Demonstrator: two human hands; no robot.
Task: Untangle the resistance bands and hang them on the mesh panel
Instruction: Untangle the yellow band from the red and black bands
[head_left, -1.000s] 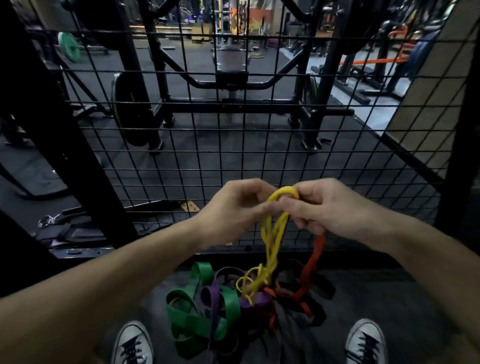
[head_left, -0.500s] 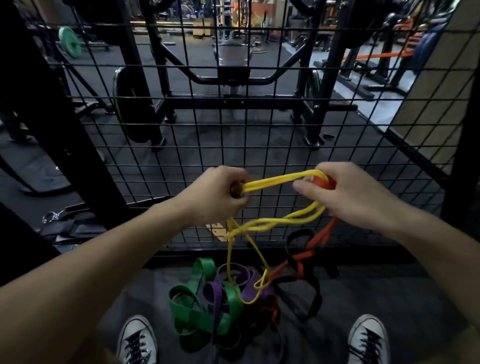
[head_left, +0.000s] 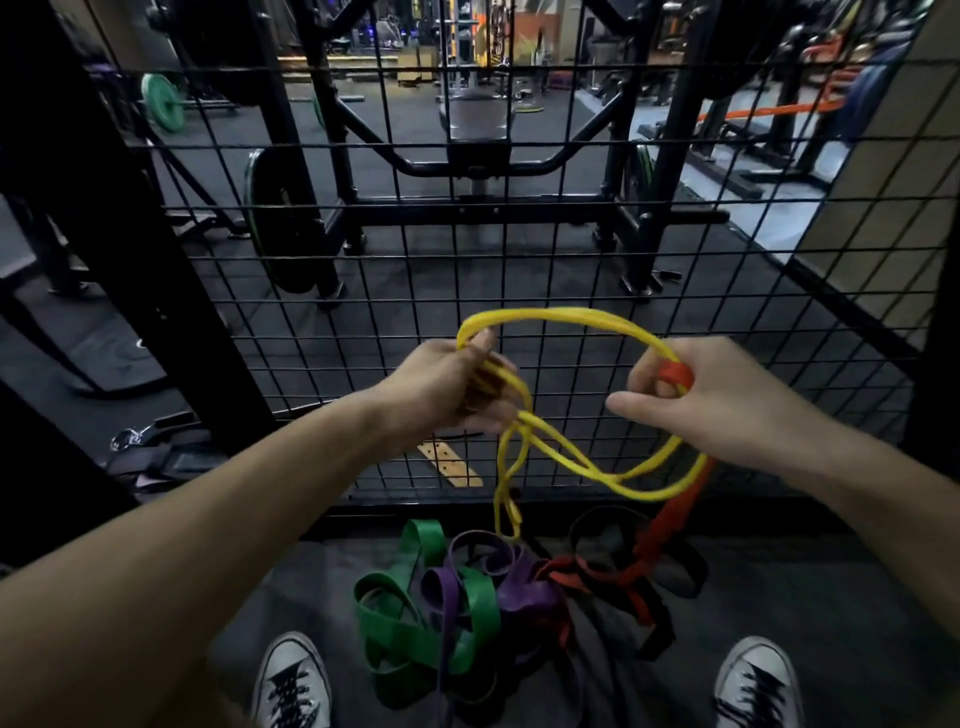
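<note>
A thin yellow band (head_left: 566, 316) arches between my hands in front of the black mesh panel (head_left: 571, 249). My left hand (head_left: 447, 387) grips one end of its loop; strands fall from it in a twisted figure and dangle toward the floor. My right hand (head_left: 706, 400) holds the other end together with the top of a red band (head_left: 675, 371), fingers curled round both, thumb out. The red band (head_left: 675, 512) drops to a tangled pile on the floor with a green band (head_left: 395, 618), a purple band (head_left: 524, 590) and a black band (head_left: 602, 525).
My two sneakers (head_left: 291, 680) (head_left: 756, 686) stand either side of the pile on the dark floor. A thick black post (head_left: 119, 228) rises at left. Beyond the mesh are a squat rack, a weight plate (head_left: 267, 218) and a bench. A wooden strip (head_left: 449, 464) lies behind the panel.
My hands have pulled apart and lifted, stretching the yellow band from a tight bunch into a wide loop. Most of it has come up out of the pile.
</note>
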